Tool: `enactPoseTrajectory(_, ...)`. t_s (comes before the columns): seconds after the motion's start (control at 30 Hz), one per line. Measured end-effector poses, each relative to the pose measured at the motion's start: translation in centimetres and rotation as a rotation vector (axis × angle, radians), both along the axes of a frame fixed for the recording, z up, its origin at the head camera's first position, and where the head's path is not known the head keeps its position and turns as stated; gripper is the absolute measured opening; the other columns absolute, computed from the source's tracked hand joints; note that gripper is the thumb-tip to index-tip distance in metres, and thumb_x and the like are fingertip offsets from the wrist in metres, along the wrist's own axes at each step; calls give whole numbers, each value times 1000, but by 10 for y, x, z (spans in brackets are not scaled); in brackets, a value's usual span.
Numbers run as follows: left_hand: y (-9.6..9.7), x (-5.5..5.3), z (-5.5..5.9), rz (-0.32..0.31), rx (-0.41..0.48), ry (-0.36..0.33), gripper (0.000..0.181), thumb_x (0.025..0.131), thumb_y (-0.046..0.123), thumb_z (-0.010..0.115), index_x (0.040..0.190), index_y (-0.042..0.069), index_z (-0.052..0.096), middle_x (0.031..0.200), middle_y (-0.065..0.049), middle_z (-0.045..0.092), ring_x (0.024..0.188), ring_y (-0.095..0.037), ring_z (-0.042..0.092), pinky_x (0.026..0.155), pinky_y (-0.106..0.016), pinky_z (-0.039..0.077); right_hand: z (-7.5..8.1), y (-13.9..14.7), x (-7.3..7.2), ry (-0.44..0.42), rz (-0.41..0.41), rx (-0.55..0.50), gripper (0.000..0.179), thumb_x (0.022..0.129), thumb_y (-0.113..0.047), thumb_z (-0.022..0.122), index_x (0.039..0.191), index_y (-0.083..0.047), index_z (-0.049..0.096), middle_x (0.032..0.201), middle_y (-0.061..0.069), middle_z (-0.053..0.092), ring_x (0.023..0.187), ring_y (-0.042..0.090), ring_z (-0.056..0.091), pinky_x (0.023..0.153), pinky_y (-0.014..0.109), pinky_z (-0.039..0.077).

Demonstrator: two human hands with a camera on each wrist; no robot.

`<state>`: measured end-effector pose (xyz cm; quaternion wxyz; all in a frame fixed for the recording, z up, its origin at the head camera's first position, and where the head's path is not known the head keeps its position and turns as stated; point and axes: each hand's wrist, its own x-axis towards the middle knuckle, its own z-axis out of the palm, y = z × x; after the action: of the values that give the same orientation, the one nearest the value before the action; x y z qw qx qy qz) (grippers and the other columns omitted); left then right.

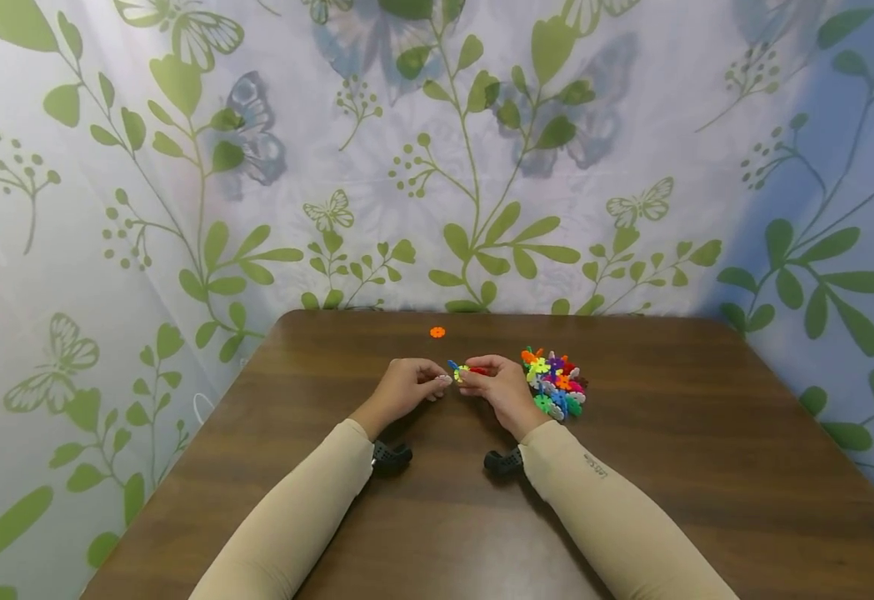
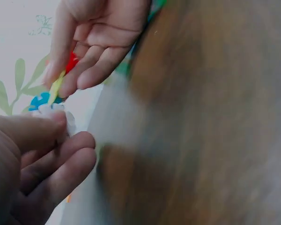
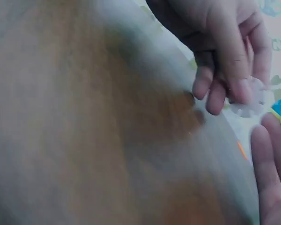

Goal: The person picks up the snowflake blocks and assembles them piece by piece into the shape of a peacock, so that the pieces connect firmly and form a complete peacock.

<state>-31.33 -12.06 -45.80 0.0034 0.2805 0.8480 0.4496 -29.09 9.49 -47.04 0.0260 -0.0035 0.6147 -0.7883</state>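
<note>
My left hand [image 1: 409, 385] pinches a white notched, flower-shaped plastic disc [image 3: 254, 107] between thumb and fingers. Facing it over the table, my right hand [image 1: 504, 390] grips a small joined group of similar discs: a yellow one [image 2: 56, 88], a blue one [image 2: 38, 100] and a red one [image 2: 72, 62]. In the left wrist view the white disc's edge overlaps the blue and yellow ones. The right fingers cover part of the red disc.
On the brown wooden table [image 1: 437, 500], a pile of multicoloured flower-shaped discs [image 1: 556, 385] lies just right of my right hand. A single orange disc [image 1: 437, 332] lies near the back edge. Behind the table hangs a leaf-and-butterfly patterned curtain [image 1: 422, 225].
</note>
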Motion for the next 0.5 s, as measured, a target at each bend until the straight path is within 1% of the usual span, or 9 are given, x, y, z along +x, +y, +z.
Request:
enactPoseTrajectory(0.03, 1, 2, 0, 2, 9, 18, 9, 99, 16, 77, 102, 9, 81, 84, 3, 76, 72, -15, 73, 66, -28, 61, 0, 0, 0, 9, 0, 15, 39, 94, 1, 78, 128, 15, 64, 109, 23, 70, 87, 34, 75, 82, 41, 61)
enactPoseTrajectory(0.1, 2, 6, 1, 18, 16, 77, 10, 97, 18, 80, 101, 10, 82, 87, 5, 76, 75, -13, 73, 68, -27, 61, 1, 0, 1, 25, -7, 41, 38, 94, -2, 80, 126, 13, 66, 108, 22, 72, 86, 34, 76, 81, 41, 62)
enactPoseTrajectory(0.2, 5, 10, 3, 59, 16, 170, 12, 94, 21, 83, 100, 11, 84, 90, 8, 77, 79, -7, 72, 71, -26, 60, 2, 0, 2, 22, -18, 37, 39, 94, -5, 82, 126, 11, 68, 109, 21, 73, 87, 31, 75, 83, 40, 61)
enactPoseTrajectory(0.27, 6, 12, 3, 92, 21, 214, 13, 94, 22, 84, 100, 11, 84, 91, 8, 78, 82, -5, 71, 73, -26, 59, 1, -1, 2, 17, -22, 26, 40, 94, -6, 82, 127, 11, 67, 110, 21, 73, 88, 30, 75, 84, 40, 61)
enactPoseTrajectory(0.4, 6, 13, 1, 132, 55, 258, 14, 92, 20, 85, 100, 9, 84, 92, 4, 79, 84, -5, 72, 76, -26, 60, 1, -1, 3, 19, -22, 13, 43, 94, -8, 82, 128, 12, 67, 112, 22, 73, 95, 36, 75, 87, 41, 60)
enactPoseTrajectory(0.5, 6, 13, 1, 144, 80, 273, 14, 92, 20, 86, 99, 8, 84, 92, 3, 79, 83, -6, 73, 75, -26, 60, 2, -2, 3, 40, -21, 17, 45, 93, -10, 83, 127, 13, 67, 112, 22, 73, 99, 42, 73, 88, 42, 59)
